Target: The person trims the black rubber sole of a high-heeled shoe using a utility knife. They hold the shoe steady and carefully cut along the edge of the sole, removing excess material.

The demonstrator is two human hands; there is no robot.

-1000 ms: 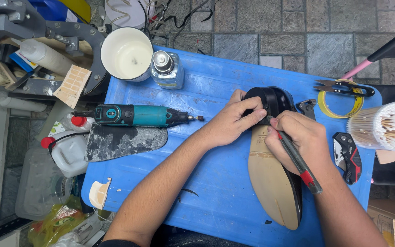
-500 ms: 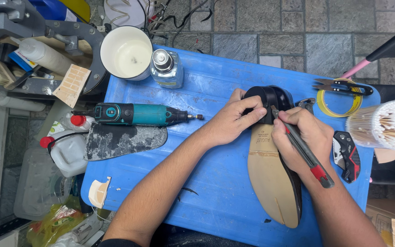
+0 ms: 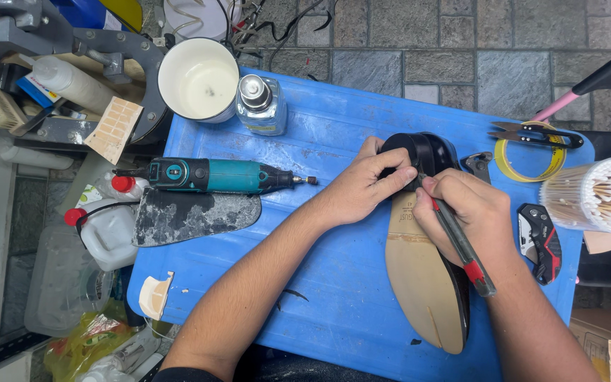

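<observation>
A black shoe [image 3: 429, 272] lies sole-up on the blue table [image 3: 334, 283], its tan sole facing me and its black heel at the far end. My left hand [image 3: 365, 187] grips the heel and steadies the shoe. My right hand [image 3: 464, 209] holds a slim grey tool with a red band [image 3: 468, 255], like a pen, its tip pressed where the heel meets the sole.
A teal rotary tool [image 3: 224, 175] and a worn dark sole piece [image 3: 192, 216] lie at the left. A white cup [image 3: 199, 79] and small glass bottle [image 3: 259, 105] stand behind. Yellow tape roll with snips [image 3: 532, 148], a folding knife [image 3: 540, 240] and a bundle of swabs [image 3: 599, 194] sit at the right.
My right hand has shifted the tool slightly along the heel edge, its handle tilting a bit. My left hand stays on the heel.
</observation>
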